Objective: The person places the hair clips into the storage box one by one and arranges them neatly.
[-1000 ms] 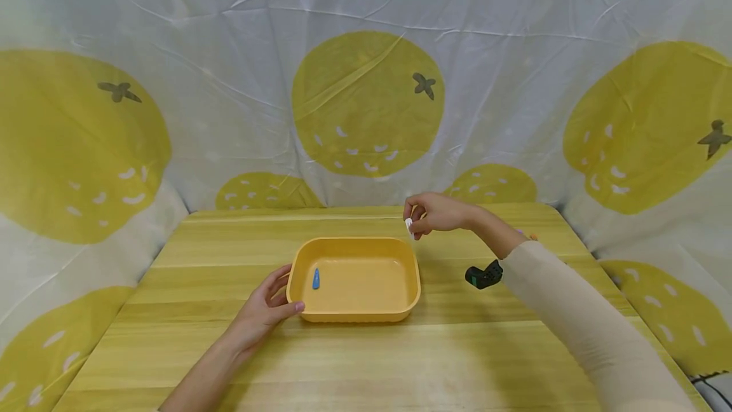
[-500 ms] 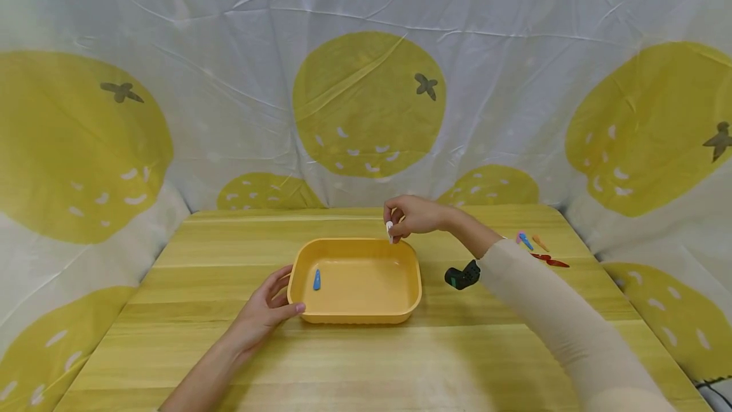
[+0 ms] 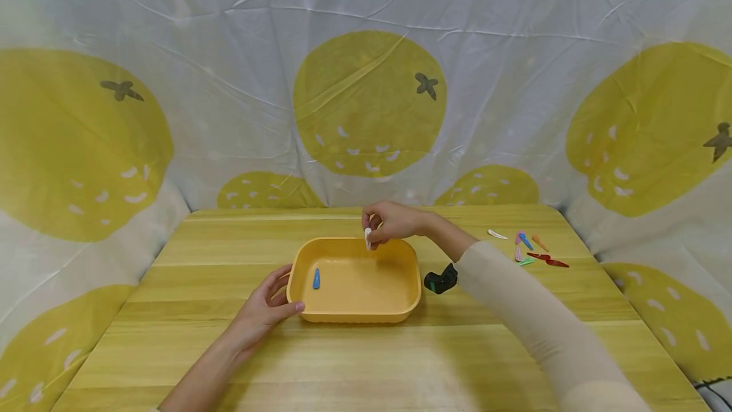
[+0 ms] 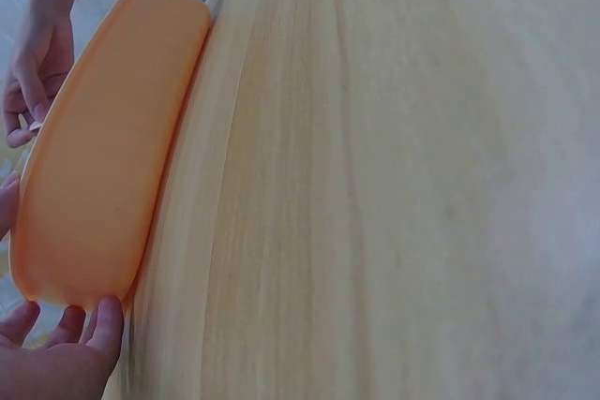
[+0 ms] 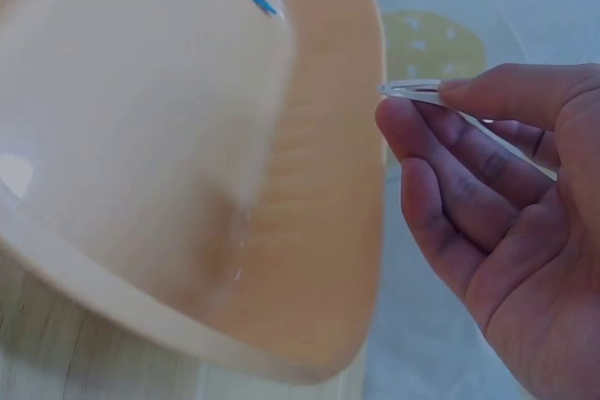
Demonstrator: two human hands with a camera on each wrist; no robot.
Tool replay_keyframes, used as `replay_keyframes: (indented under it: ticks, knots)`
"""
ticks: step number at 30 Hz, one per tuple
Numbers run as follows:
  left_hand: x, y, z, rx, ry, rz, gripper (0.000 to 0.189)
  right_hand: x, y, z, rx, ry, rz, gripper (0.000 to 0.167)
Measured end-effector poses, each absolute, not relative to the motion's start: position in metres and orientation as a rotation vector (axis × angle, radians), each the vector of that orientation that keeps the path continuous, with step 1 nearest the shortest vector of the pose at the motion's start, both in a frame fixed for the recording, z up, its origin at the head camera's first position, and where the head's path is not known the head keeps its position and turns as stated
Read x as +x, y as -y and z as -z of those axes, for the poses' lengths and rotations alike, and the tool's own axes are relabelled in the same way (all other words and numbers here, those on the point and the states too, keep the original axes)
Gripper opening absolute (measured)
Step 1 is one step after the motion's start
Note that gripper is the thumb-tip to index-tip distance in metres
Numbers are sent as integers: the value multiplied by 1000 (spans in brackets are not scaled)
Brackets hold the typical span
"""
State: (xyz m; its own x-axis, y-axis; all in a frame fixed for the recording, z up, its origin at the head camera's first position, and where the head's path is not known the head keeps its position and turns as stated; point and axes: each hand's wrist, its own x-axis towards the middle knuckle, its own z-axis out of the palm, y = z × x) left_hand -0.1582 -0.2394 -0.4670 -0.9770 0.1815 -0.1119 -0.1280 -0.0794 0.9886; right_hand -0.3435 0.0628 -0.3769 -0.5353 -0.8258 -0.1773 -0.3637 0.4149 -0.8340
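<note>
Left hand (image 3: 263, 307): gripping the yellow tub (image 3: 354, 318) by its left end, thumb over the rim, fingertips against the outside wall. Tub sits upright on the wooden bench (image 3: 366, 370), open side up.

Right hand (image 3: 391, 220): pinching a white clip (image 3: 368, 239) between thumb and index finger, other fingers loosely bent. Clip is at the tub's far rim, tip down in the head view. Can't tell if it touches the rim. Right wrist view shows two thin prongs with a gap between.

Inside the tub: one blue clip (image 3: 316, 278), lying near the left end.

Loose bunch on the bench, well right of the tub: second white clip (image 3: 497, 234) a bit apart from the rest, then pink clips (image 3: 518, 254), other blue clip (image 3: 525, 241), orange clip (image 3: 540, 243), green clip (image 3: 525, 262), red clips (image 3: 557, 264).

Black device (image 3: 440, 279) hangs by the right forearm, just before the beige sleeve (image 3: 526, 304). White cloth (image 3: 486, 107) with yellow fruit print behind the bench.
</note>
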Motion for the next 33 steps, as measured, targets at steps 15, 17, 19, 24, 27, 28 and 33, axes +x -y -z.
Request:
replay_keyframes:
  ticks: [15, 17, 19, 24, 27, 28, 33]
  knots:
    - [-160, 238, 468, 39, -1983, -2162, 85, -338, -23, 388, -1087, -2040, 981, 6]
    - [-160, 237, 468, 40, -1989, -2159, 84, -337, -18, 391, -1102, -2035, 979, 6]
    - [-160, 237, 468, 39, -1989, -2156, 83, -336, -12, 394, -1113, -2023, 980, 7]
    - [-160, 237, 469, 39, -1974, -2152, 83, -332, 0, 400, -1149, -1975, 936, 7]
    - [-161, 237, 469, 48, -1963, -2161, 84, -329, 8, 402, -1167, -1953, 901, 8]
    - [-161, 237, 469, 53, -1961, -2165, 84, -328, 11, 403, -1167, -1950, 892, 8]
    - [-160, 238, 469, 37, -1959, -2172, 85, -324, 23, 408, -1152, -1935, 878, 8]
